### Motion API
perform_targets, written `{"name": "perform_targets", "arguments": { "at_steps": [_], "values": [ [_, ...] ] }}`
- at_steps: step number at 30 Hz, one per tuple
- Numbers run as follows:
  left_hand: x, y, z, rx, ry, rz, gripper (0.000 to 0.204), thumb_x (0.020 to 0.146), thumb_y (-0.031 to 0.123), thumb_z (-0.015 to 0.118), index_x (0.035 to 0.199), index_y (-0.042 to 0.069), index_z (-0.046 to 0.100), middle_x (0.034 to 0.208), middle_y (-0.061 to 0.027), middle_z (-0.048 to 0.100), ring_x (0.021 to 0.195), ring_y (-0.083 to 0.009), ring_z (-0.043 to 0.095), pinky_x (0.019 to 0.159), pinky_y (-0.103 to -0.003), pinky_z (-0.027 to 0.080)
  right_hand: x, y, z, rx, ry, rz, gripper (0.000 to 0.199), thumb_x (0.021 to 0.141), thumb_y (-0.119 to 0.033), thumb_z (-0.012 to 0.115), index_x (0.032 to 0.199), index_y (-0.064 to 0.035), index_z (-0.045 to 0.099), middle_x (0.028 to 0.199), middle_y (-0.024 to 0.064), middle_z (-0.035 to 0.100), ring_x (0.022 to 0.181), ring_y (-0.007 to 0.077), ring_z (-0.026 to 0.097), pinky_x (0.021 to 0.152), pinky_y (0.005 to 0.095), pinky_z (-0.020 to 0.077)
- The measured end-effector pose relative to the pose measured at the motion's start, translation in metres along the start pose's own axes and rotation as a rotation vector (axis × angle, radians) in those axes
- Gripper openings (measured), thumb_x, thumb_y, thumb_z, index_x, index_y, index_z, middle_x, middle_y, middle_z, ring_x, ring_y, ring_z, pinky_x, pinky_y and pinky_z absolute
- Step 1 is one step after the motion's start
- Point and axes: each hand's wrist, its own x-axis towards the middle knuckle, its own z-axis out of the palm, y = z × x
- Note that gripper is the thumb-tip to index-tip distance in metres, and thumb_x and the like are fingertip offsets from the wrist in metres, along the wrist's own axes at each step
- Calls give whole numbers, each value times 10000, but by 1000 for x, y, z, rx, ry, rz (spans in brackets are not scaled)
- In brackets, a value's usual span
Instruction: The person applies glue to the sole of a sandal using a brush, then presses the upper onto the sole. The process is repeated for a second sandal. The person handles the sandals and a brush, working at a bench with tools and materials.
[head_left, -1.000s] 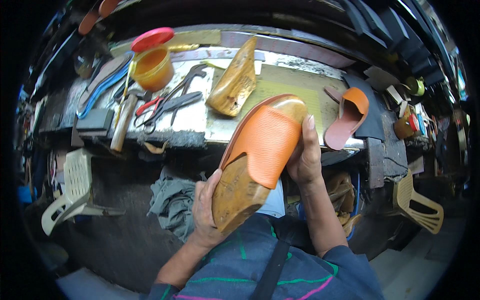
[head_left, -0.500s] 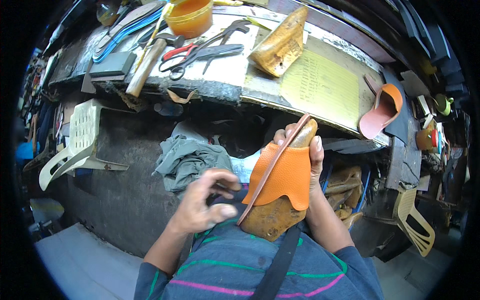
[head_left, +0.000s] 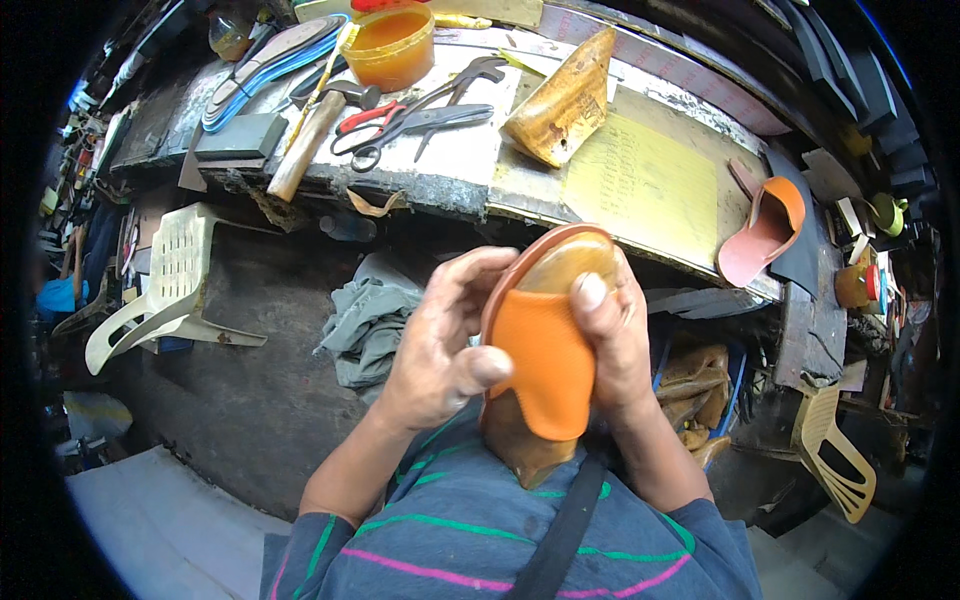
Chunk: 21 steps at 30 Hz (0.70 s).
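A wooden shoe last (head_left: 520, 437) is tilted in front of my chest, with an orange leather upper (head_left: 541, 362) stretched over it and a reddish-brown sole (head_left: 507, 290) along its left side and toe. My right hand (head_left: 618, 340) is closed around the right side of the last, its thumb pressing on the front by the toe. On the other side, my left hand (head_left: 440, 335) is cupped beside the sole with thumb and fingers apart. Its thumb tip reaches the upper's left edge; whether the fingertips touch the sole is hard to tell.
On the bench are a hammer (head_left: 310, 145), scissors (head_left: 400, 130), pincers (head_left: 465, 80), a tub of amber paste (head_left: 390, 50), another last (head_left: 562, 105) and a finished-looking orange and pink slipper (head_left: 765, 232). Below lie grey cloth (head_left: 368, 325) and a blue-edged crate of lasts (head_left: 700, 390). Plastic chair (head_left: 180, 275) at left.
The last has turned so its upper and toe face me more, and the sole now shows along its left. My left hand has moved up and right to the sole's edge.
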Motion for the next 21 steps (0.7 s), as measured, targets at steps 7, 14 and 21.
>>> {"name": "perform_targets", "arguments": {
  "at_steps": [7,14,21],
  "values": [
    [1,2,9,-76,11,-72,794,866,370,887,1450,-16,514,1333,-87,613,1258,-187,615,1115,-356,476,-7,-2,-7,-229,-215,-211,564,1034,-452,702,1377,-23,575,1173,70,642,1096,137,590,996,330,485],
    [-2,-8,11,-114,21,-76,816,873,408,876,1456,-26,505,1363,-114,616,1255,-188,619,1118,-371,481,20,-25,-9,-233,-269,-378,595,1068,-461,614,1408,26,587,1238,153,660,1118,231,673,991,372,528],
    [6,-16,15,-62,43,-16,812,912,461,858,1452,-26,498,1347,-111,614,1244,-177,602,1092,-366,486,36,-34,0,-547,-327,-398,417,916,-166,771,1288,-4,673,1144,155,725,1057,280,740,955,366,570]
  ]
}}
